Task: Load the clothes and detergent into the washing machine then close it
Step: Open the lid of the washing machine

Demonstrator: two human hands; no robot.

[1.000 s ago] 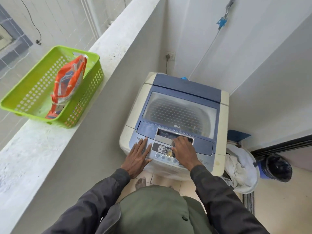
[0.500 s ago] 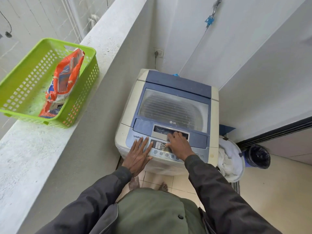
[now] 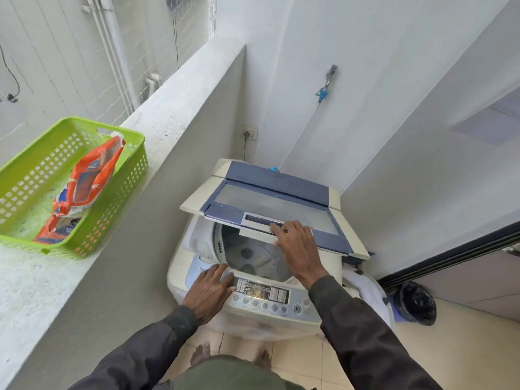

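A: Where are the hands?

B: They are apart. The right hand (image 3: 298, 246) is wrapped over the front edge of the lid (image 3: 275, 204) and holds it up. The left hand (image 3: 209, 291) lies flat on the front left corner of the washer (image 3: 270, 322). It holds nothing.

A: Is the lid open?

B: Half way. The front edge is up and the back edge sits low at the far side. The lid runs long from left to right, and it tips up and away from the person. So I think the next push goes up and back.

A: Can you see inside?

B: Yes. The drum (image 3: 250, 257) is under the lid, between the two hands. I see no clothes in it.

A: Where are the clothes?

B: A white pile (image 3: 365, 291) sits low, just beside the washer on the right. I think that is the clothes. The right hand is nearer to it.

A: And the soap?

B: The soap pack (image 3: 84, 187) lies in the green basket (image 3: 121, 192) up on the ledge (image 3: 168, 130). That is to the left and higher than the washer. The left hand is nearer to that.

A: What could go wrong?

B: If the right hand lets go now, the lid may drop over the drum.
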